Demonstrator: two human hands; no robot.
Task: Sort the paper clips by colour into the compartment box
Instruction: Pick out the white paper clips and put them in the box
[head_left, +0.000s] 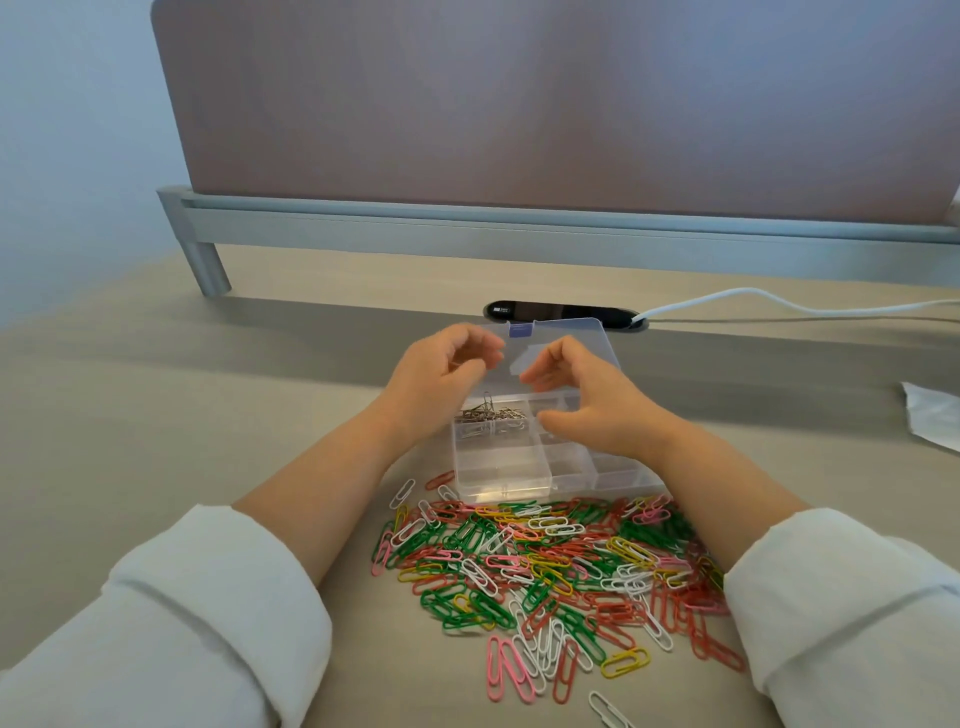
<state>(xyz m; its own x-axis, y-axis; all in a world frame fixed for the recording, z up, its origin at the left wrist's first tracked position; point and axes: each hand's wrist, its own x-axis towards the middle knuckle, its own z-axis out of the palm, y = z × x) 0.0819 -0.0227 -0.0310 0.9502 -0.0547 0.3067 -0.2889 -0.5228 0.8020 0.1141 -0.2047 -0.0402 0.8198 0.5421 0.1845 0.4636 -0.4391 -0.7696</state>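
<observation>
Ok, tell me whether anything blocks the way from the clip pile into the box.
Nothing visible does. The lid is tipped back, the compartment box sits open just beyond the paper clips; only the left hand and right hand hover above it.

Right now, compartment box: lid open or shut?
Open. The clear lid leans back behind the box, and metal clips lie exposed in a back-left compartment.

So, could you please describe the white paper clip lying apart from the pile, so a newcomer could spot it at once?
Find the clear plastic compartment box on the beige desk, then the heap of coloured wire paper clips just in front of it. Nearer the person than the heap's front edge, right of centre, lies one white paper clip. Unlike the others, it touches no neighbour.
</observation>
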